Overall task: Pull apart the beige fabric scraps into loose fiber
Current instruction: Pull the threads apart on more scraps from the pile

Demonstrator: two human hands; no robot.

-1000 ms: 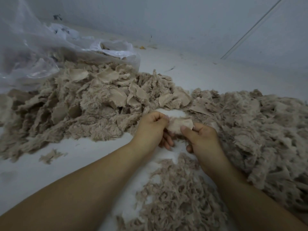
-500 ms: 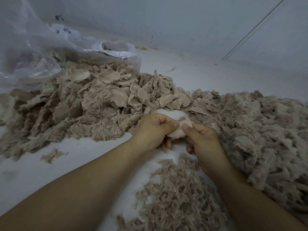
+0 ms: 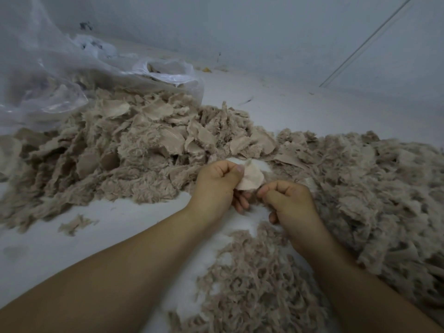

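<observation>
My left hand [image 3: 216, 186] pinches a small beige fabric scrap [image 3: 252, 177] between thumb and curled fingers, holding it up over the white surface. My right hand [image 3: 288, 200] is just below and right of it, fingers curled, thumb and forefinger pinching fibers at the scrap's lower edge. A big heap of untorn beige scraps [image 3: 134, 150] lies behind and left of my hands. Loose pulled fiber [image 3: 259, 284] is piled in front of me between my forearms.
A second wide mound of beige scraps and fluff [image 3: 372, 183] runs along the right. A clear plastic bag [image 3: 48, 75] lies at the back left, partly over the heap. A small stray tuft [image 3: 74, 223] sits on the white surface [image 3: 120, 224]. A grey wall rises behind.
My right hand has drawn down and away from the scrap, from a grip on its top edge to a pinch at its lower edge. The left hand keeps holding the scrap.
</observation>
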